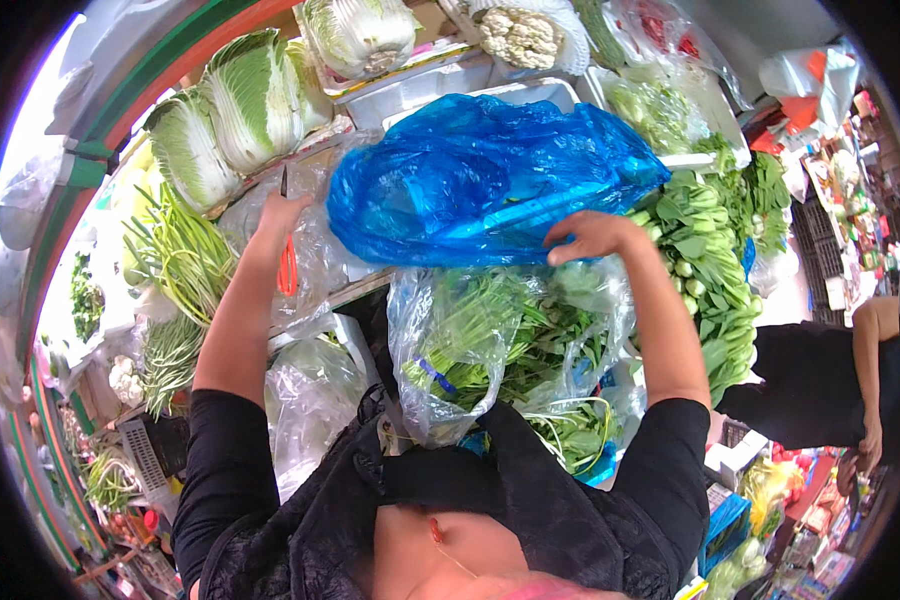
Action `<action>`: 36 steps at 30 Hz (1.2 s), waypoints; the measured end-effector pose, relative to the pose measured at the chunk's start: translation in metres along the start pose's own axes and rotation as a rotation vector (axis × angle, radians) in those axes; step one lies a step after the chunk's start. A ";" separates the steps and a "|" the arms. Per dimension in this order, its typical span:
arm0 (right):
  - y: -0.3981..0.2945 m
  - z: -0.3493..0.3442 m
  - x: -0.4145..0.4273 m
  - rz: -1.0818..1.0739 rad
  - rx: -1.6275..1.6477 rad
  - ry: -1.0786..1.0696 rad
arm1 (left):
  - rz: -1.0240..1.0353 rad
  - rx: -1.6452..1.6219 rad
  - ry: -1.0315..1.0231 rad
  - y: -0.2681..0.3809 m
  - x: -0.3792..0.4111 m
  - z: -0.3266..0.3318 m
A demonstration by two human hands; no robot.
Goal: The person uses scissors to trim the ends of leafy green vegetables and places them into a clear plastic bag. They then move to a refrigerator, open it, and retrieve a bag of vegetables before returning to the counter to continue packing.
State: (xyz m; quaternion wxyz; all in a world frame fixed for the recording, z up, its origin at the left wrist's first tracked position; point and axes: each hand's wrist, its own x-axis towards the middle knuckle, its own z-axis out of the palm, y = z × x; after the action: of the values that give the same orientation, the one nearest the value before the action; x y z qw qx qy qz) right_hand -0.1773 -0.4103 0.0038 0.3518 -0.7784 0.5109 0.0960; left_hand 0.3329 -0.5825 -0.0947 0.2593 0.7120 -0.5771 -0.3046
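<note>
My left hand (283, 214) grips a pair of scissors (288, 268) around the middle. Their orange handles hang below the fist and a dark blade points up past the fingers. Under that hand lies clear plastic sheeting (311, 247). A large crumpled blue plastic bag (487, 172) spreads across the white bins before me. My right hand (589, 236) is over the bag's lower right edge, thumb and fingers apart, with nothing visible between them. Whether its fingertips touch the bag is unclear. Below the blue bag, a clear plastic bag (450, 330) holds leafy greens.
Napa cabbages (247, 105) stand at upper left, above garlic shoots (184, 247). A cauliflower (521, 36) sits at the back. Bunched bok choy (701, 262) is piled to the right. Beyond it stands another person in black (802, 382). A green-and-red frame edges the left.
</note>
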 end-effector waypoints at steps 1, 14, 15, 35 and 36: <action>0.004 -0.017 -0.005 -0.070 0.133 0.008 | 0.075 0.152 0.078 0.021 -0.024 0.003; 0.082 -0.083 0.118 0.675 -0.110 0.975 | 0.441 0.699 -0.340 0.184 -0.063 0.137; 0.109 -0.087 0.115 0.640 -0.093 1.021 | 0.406 0.653 -0.329 0.191 -0.036 0.134; -0.171 0.122 -0.048 -0.070 0.798 0.915 | 0.338 -0.980 -0.883 0.220 -0.291 0.073; -0.164 0.140 -0.063 -0.023 0.640 1.079 | 0.455 -0.848 -0.896 0.206 -0.296 0.069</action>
State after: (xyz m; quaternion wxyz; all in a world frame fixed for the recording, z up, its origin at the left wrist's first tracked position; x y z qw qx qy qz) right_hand -0.0356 -0.2362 0.0071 0.2612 -0.5787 0.6116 -0.4721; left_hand 0.1017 -0.3342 0.0463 0.3100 0.2123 -0.5953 -0.7103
